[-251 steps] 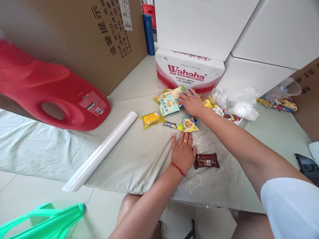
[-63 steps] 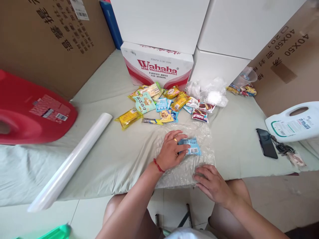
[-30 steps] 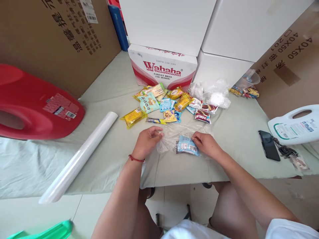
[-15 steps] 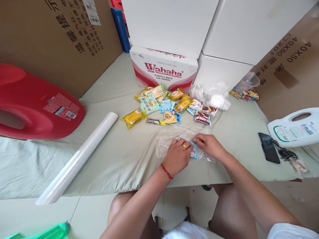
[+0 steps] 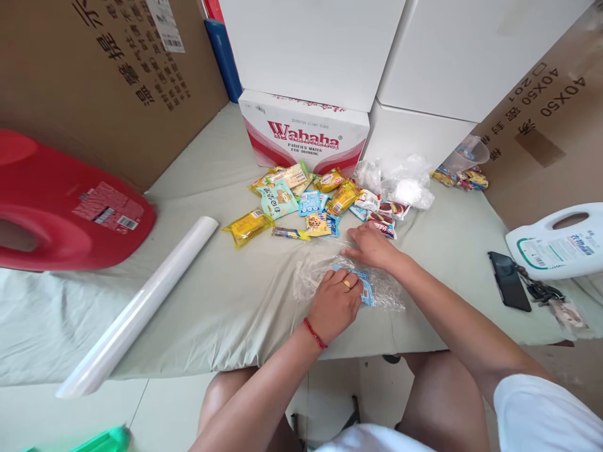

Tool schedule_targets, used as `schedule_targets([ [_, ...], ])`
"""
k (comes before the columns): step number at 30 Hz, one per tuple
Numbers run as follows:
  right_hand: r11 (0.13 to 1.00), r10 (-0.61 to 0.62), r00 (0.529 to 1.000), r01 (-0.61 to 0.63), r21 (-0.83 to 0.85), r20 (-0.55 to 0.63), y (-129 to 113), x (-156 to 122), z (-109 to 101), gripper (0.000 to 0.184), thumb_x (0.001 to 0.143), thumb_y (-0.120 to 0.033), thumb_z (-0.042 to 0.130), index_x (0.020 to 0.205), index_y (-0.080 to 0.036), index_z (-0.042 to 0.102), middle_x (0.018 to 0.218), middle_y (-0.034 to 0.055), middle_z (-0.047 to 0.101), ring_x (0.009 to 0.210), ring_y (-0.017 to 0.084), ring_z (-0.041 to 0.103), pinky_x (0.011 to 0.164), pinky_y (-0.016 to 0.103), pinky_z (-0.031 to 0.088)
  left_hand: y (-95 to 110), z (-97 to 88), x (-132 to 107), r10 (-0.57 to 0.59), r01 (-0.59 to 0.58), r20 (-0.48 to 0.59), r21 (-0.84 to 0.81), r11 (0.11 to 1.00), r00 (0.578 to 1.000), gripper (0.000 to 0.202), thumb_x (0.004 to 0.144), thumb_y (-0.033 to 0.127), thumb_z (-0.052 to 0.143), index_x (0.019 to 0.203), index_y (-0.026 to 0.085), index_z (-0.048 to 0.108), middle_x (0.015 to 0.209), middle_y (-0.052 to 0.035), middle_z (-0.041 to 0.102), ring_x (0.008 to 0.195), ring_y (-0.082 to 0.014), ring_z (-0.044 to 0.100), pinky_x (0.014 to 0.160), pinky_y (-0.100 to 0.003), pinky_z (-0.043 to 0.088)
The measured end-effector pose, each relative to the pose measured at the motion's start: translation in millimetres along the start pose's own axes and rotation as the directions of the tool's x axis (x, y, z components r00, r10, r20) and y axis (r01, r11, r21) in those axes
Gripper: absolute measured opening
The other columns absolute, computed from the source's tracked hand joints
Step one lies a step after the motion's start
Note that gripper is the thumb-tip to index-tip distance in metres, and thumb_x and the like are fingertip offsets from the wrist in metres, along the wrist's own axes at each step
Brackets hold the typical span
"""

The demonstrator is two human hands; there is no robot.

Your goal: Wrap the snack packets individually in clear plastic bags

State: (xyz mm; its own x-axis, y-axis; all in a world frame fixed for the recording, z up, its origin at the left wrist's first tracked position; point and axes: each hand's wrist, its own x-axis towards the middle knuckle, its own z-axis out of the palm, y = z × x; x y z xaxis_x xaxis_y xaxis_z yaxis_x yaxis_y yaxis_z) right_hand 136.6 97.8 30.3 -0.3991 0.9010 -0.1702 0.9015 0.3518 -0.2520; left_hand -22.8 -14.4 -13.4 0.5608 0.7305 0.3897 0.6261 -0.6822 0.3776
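Note:
My left hand (image 5: 335, 301), with a ring and a red cord bracelet, is closed over a blue snack packet (image 5: 367, 290) that lies on a sheet of clear plastic wrap (image 5: 306, 284). Much of the packet is hidden under the fingers. Farther forward, my right hand (image 5: 370, 246) reaches with fingers apart and nothing in them, just short of the snack pile. Closest to its fingertips are a dark red chocolate pie packet (image 5: 387, 227) and a cookie packet (image 5: 318, 224). Yellow snack packets (image 5: 249, 226) and a light green packet (image 5: 279, 199) lie to the left.
A roll of plastic wrap (image 5: 141, 304) lies at the left beside a red jug (image 5: 75, 207). A Wahaha carton (image 5: 304, 135) stands behind the snacks, with crumpled clear plastic (image 5: 409, 185) to its right. A phone (image 5: 509, 280), keys and a white detergent bottle (image 5: 556, 245) are at the right.
My right hand has left the blue packet and wrap and moved forward toward the snack pile, its fingers opening. My left hand stays on the blue packet. The view has shifted slightly.

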Motion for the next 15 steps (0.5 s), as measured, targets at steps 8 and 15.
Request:
schedule_targets([
  [8,0.963,-0.147,0.984,0.118,0.244,0.103,-5.4,-7.0,-30.3,0.012,0.091,-0.028,0.067,0.086,-0.017,0.066,0.075,-0.0012,0.061,0.068,0.013,0.054,0.062,0.023,0.036,3.6,-1.8,-1.8,-0.026,0.026,-0.006,0.032,0.999,1.0,0.023,0.098,0.015,0.048,0.105,0.017,0.07,0.102,-0.0095,0.075,0.091,-0.0243,0.061,0.075,-0.041,0.042],
  [15,0.865,-0.346,0.922,0.386,0.32,-0.175,-14.8,-86.1,0.8,0.025,0.104,-0.023,0.043,0.107,-0.019,0.068,0.084,0.0028,0.055,0.072,0.014,0.054,0.065,0.025,0.042,2.6,-2.3,-7.5,-0.069,0.04,-0.094,-0.282,0.959,0.993,0.03,0.09,0.006,0.05,0.104,0.018,0.074,0.1,-0.0086,0.077,0.092,-0.0228,0.068,0.08,-0.037,0.055],
])
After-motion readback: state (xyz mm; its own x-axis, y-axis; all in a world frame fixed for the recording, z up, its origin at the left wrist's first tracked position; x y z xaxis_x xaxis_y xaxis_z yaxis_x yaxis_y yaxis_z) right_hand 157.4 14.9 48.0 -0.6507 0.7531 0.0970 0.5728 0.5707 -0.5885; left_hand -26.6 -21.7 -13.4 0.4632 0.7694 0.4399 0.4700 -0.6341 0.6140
